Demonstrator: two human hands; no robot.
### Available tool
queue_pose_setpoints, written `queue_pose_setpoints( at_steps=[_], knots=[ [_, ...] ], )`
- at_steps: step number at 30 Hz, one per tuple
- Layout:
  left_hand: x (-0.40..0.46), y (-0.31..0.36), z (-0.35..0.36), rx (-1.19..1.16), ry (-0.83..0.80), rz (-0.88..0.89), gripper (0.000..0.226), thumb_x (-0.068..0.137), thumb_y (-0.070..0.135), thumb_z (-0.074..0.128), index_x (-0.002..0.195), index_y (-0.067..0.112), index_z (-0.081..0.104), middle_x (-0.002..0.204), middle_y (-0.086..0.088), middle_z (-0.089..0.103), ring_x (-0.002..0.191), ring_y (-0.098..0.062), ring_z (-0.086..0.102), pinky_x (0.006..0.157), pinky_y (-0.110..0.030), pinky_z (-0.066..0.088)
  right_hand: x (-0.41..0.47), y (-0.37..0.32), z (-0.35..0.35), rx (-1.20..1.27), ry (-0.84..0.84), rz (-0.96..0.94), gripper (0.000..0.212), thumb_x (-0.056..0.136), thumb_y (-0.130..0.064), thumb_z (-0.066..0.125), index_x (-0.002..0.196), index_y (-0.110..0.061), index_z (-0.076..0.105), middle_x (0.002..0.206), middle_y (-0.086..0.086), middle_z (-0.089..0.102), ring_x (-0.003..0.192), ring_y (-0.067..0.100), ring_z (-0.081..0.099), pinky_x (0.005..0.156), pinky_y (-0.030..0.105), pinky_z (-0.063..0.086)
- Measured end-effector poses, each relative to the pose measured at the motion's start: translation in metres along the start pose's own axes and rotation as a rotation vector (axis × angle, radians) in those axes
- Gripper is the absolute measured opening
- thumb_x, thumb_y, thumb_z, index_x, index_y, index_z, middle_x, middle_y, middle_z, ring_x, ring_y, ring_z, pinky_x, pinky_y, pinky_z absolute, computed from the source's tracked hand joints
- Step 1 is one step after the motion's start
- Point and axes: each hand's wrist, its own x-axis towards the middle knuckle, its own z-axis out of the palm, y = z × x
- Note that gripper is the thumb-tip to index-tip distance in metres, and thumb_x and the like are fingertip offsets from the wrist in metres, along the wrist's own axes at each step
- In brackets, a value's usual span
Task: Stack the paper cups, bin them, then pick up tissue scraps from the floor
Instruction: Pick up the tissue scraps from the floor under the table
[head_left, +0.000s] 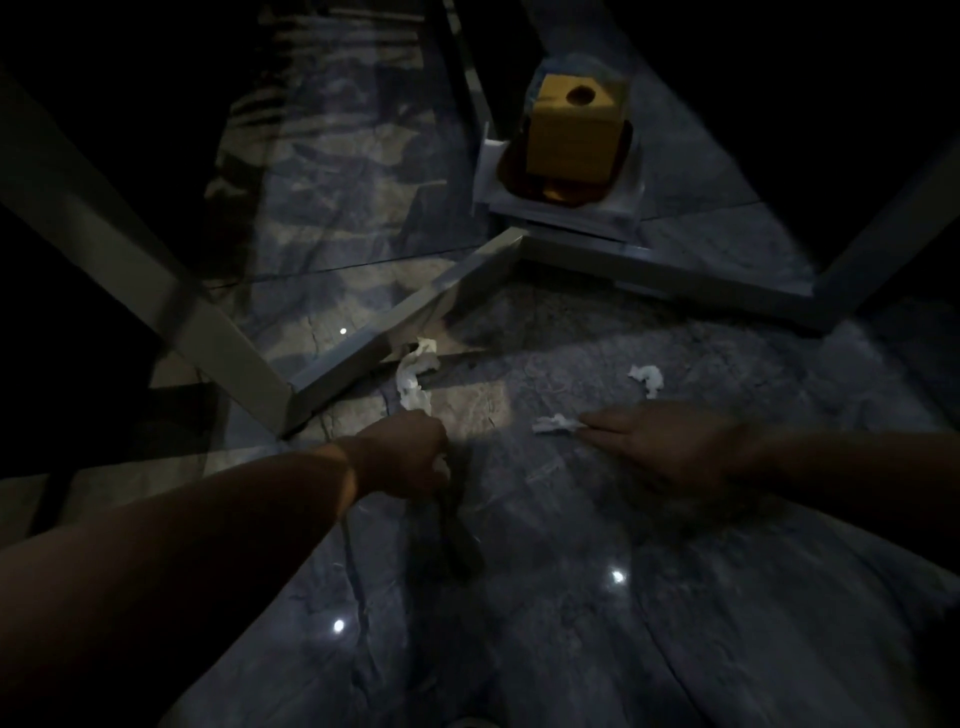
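Observation:
The scene is a dim, glossy marble floor. A long white tissue scrap lies beside a pale metal frame bar and reaches down to my left hand. That hand is closed in a fist, and a bit of white tissue shows at its lower edge. A small flat scrap lies mid-floor. My right hand is stretched out low over the floor, slightly blurred, with its fingertips touching that scrap. A third crumpled scrap lies apart, beyond the right hand. No paper cups are in view.
Pale metal furniture legs and floor bars cross the floor ahead and to the left. At the back a yellow box with a round hole stands on a white base. The edges of the view are very dark.

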Motion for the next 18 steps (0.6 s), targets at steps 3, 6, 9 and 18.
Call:
queue_pose_setpoints(
  at_steps=[3, 6, 9, 18],
  knots=[
    [0.014, 0.013, -0.01, -0.555, 0.088, -0.163, 0.047, 0.095, 0.048, 0.055, 0.09, 0.006, 0.076, 0.085, -0.01, 0.071, 0.075, -0.018, 0.066, 0.07, -0.028, 0.053, -0.007, 0.007, -0.001, -0.086, 0.026, 0.001, 0.069, 0.101, -0.026, 0.035, 0.15, -0.026, -0.014, 0.16, -0.002, -0.019, 0.15, 0.018, -0.001, 0.12, 0.033, 0.008],
    [0.022, 0.035, -0.023, -1.318, -0.15, -0.256, 0.065, 0.097, 0.054, 0.045, 0.106, -0.007, 0.067, 0.089, -0.022, 0.069, 0.069, -0.025, 0.067, 0.06, -0.028, 0.056, -0.01, 0.01, -0.002, -0.168, 0.142, -0.075, 0.077, 0.099, -0.022, 0.039, 0.145, -0.029, -0.022, 0.152, -0.007, -0.032, 0.146, 0.017, -0.018, 0.119, 0.037, -0.002],
    [0.024, 0.052, -0.028, -1.51, -0.332, -0.237, 0.076, 0.093, 0.065, 0.042, 0.117, -0.004, 0.061, 0.091, -0.021, 0.073, 0.078, -0.029, 0.072, 0.071, -0.035, 0.06, -0.008, 0.01, -0.002, -0.279, 0.298, -0.184, 0.075, 0.094, -0.019, 0.041, 0.151, -0.022, -0.008, 0.161, 0.003, -0.008, 0.148, 0.024, -0.005, 0.119, 0.045, 0.003],
    [0.028, 0.099, -0.042, -1.615, -0.62, -0.025, 0.06, 0.096, 0.06, 0.041, 0.115, 0.006, 0.056, 0.076, -0.013, 0.073, 0.057, -0.023, 0.069, 0.049, -0.029, 0.059, -0.006, 0.009, 0.001, -0.283, 0.293, -0.3, 0.072, 0.091, -0.02, 0.033, 0.153, -0.02, -0.004, 0.162, 0.007, 0.008, 0.15, 0.022, -0.002, 0.118, 0.044, -0.002]
  ],
)
